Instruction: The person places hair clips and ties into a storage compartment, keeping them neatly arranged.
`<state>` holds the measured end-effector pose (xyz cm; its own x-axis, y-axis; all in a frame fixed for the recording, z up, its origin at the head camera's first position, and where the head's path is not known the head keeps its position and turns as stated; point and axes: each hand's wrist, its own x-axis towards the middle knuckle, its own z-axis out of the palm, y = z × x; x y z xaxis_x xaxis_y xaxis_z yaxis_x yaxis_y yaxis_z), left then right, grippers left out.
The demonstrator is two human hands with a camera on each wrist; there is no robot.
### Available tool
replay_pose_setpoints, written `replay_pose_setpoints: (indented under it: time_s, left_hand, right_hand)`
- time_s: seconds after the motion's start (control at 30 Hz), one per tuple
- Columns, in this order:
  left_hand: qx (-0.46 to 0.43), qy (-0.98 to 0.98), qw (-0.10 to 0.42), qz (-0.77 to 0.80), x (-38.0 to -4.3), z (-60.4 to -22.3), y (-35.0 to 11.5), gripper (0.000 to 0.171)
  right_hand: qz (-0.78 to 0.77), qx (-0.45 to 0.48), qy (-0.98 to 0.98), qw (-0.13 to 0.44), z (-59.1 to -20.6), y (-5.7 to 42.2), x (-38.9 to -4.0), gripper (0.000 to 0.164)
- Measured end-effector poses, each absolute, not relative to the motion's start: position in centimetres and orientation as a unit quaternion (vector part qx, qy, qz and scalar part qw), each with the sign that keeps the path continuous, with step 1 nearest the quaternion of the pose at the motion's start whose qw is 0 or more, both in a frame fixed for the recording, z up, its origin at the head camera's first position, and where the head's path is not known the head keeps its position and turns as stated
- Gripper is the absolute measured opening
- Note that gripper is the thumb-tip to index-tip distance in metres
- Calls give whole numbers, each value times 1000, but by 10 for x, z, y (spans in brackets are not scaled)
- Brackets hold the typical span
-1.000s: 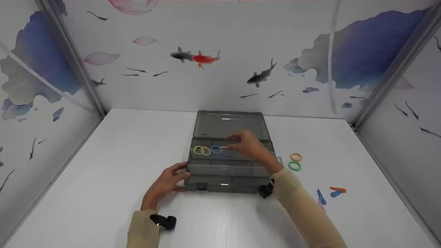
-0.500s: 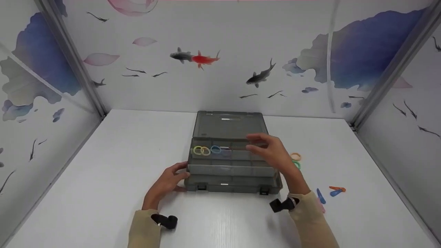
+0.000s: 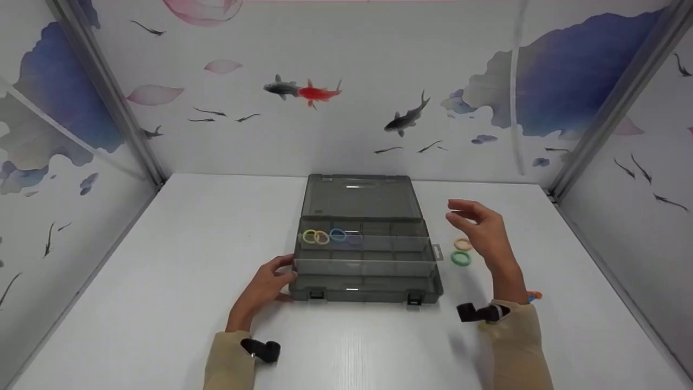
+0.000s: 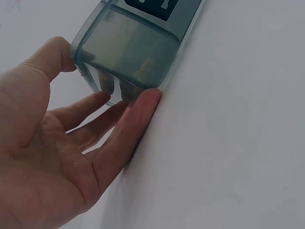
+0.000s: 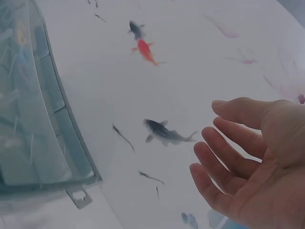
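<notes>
A grey translucent compartment box (image 3: 360, 197) lies on the table with its lid folded back. My left hand (image 3: 265, 284) is at its left end; in the left wrist view, the thumb touches the upper edge and the fingers rest against the end wall. Two yellowish rings (image 3: 309, 242) and a blue ring (image 3: 338, 241) lie in the back row of compartments. My right hand (image 3: 484, 235) hovers right of the box, thumb and fingers apart, holding nothing. Just below it on the table are an orange ring (image 3: 462, 239) and a green ring (image 3: 461, 264).
Part of an orange hair clip (image 3: 535, 295) shows beside my right wrist; the forearm hides the other clips. White panels (image 3: 325, 151) with painted fish stand around the white table (image 3: 346, 346). A hanging tab (image 3: 438, 252) sticks out from the box's right side.
My right hand has moved from over the box's back row out to the right, above the loose rings. The left hand stays at the box's left end.
</notes>
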<state>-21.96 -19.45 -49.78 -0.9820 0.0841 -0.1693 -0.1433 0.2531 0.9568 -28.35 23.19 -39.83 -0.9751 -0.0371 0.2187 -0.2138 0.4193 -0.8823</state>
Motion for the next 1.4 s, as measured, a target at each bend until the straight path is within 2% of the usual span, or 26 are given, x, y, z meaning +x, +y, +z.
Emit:
replay_pose_setpoints:
  time_s: [0.23, 0.9, 1.07, 1.4]
  left_hand:
    - [-23, 787, 86, 610, -219, -498, -193, 55]
    - [-22, 783, 94, 615, -221, -499, -193, 57]
    - [-26, 782, 93, 616, -221, -499, -194, 57]
    - [-27, 785, 94, 612, -221, -500, -194, 58]
  right_hand:
    - [538, 3, -840, 69, -418, 258, -295, 55]
    - [495, -83, -858, -104, -477, 278, -325, 72]
    - [453, -82, -881, -109, -484, 280, -328, 74]
    - [451, -89, -885, -76, -490, 279, -328, 74]
